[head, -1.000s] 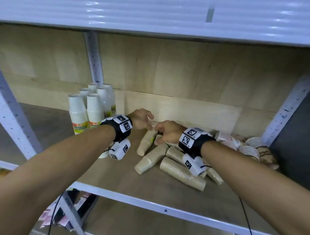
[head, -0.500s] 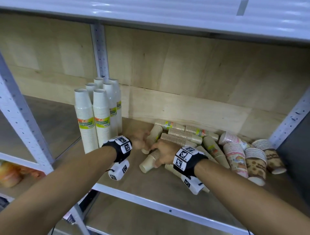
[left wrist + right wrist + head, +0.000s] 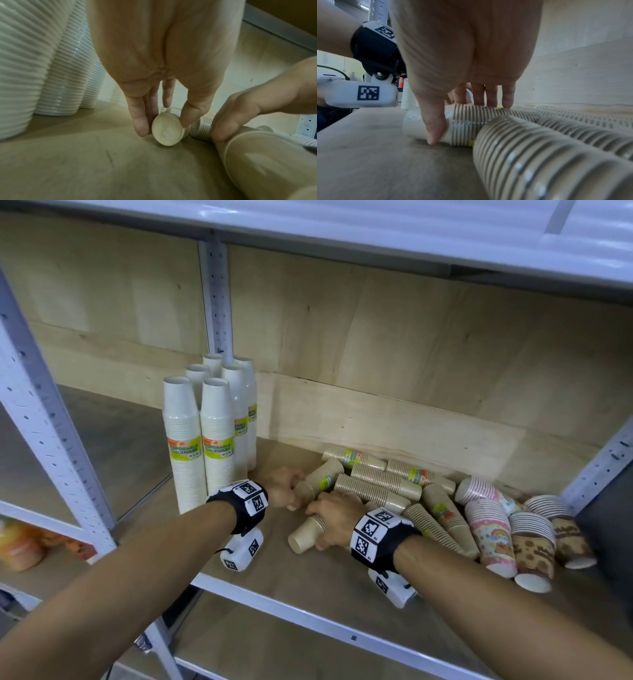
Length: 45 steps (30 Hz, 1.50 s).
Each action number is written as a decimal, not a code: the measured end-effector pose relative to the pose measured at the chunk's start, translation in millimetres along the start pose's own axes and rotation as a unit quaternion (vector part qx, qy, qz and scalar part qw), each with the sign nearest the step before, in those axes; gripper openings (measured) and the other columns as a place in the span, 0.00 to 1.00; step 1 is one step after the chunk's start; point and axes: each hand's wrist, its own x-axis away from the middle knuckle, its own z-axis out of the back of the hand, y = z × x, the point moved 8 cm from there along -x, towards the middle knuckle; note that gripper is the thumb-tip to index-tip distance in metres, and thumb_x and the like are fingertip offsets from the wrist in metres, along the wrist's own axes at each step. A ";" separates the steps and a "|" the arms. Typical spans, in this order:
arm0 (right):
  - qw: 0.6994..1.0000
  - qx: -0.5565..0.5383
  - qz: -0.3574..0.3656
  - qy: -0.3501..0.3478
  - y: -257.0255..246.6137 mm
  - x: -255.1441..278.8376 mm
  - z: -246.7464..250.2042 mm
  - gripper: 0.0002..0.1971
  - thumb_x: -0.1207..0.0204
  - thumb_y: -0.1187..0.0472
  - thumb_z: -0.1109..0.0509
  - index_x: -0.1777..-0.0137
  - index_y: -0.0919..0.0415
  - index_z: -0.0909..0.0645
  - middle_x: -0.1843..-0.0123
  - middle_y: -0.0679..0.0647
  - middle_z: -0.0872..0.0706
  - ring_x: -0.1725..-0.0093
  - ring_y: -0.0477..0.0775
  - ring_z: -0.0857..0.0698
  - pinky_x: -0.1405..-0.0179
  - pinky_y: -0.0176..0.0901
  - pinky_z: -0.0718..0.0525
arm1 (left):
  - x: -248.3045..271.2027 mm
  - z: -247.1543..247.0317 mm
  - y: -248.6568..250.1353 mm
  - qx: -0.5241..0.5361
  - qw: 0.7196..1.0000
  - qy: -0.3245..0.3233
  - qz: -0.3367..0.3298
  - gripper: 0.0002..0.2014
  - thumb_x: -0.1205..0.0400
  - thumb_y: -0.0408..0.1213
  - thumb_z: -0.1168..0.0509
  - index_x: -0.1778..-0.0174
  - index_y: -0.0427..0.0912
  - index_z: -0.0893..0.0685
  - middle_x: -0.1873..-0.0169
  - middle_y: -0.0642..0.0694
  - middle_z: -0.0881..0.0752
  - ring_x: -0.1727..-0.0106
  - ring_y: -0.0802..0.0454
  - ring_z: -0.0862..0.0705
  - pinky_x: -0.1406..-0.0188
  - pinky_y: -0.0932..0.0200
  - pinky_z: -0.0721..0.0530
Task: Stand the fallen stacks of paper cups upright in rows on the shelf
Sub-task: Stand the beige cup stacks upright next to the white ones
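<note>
Upright white stacks (image 3: pixel 200 436) stand just left of fallen kraft stacks (image 3: pixel 376 484).

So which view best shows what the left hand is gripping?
The left wrist view: the left hand pinches the closed end of a fallen brown stack between fingers and thumb. The head view blurs that hand, its fingers hidden. The right wrist view shows only the left wristband and camera, not the grip.
</note>
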 end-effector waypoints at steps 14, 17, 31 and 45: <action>0.998 -0.058 0.011 0.009 -11.0 -2.3 17.9 0.21 0.33 0.62 0.23 0.38 0.53 0.18 0.43 0.52 0.15 0.43 0.56 0.16 0.53 0.44 0.21 | 2.0 25.0 -1.4 -0.025 0.998 0.059 -0.001 0.26 0.27 0.36 0.24 0.32 0.49 0.20 0.43 0.49 0.16 0.49 0.53 0.19 0.57 0.61 0.23; 0.993 -0.115 0.009 0.023 -10.0 -2.9 35.7 0.20 0.32 0.62 0.24 0.39 0.54 0.19 0.46 0.52 0.14 0.47 0.55 0.15 0.57 0.43 0.21 | 6.4 49.6 8.6 -0.046 0.995 0.089 0.003 0.25 0.25 0.41 0.25 0.31 0.50 0.21 0.38 0.49 0.18 0.46 0.52 0.21 0.54 0.60 0.25; 0.940 -0.293 -0.089 0.152 26.9 -5.2 102.6 0.25 0.34 0.63 0.22 0.38 0.56 0.26 0.49 0.53 0.19 0.48 0.56 0.17 0.65 0.41 0.23 | 30.1 126.9 54.3 -0.038 0.987 0.157 0.010 0.12 0.27 0.40 0.25 0.49 0.49 0.15 0.48 0.50 0.17 0.51 0.52 0.16 0.66 0.62 0.20; 0.943 -0.277 -0.132 0.127 29.1 -16.4 83.1 0.25 0.30 0.63 0.24 0.35 0.58 0.28 0.42 0.56 0.19 0.52 0.53 0.22 0.74 0.38 0.33 | 35.6 107.3 63.6 -0.038 0.991 0.125 -0.028 0.09 0.24 0.37 0.27 0.49 0.49 0.13 0.49 0.50 0.15 0.50 0.52 0.17 0.68 0.66 0.25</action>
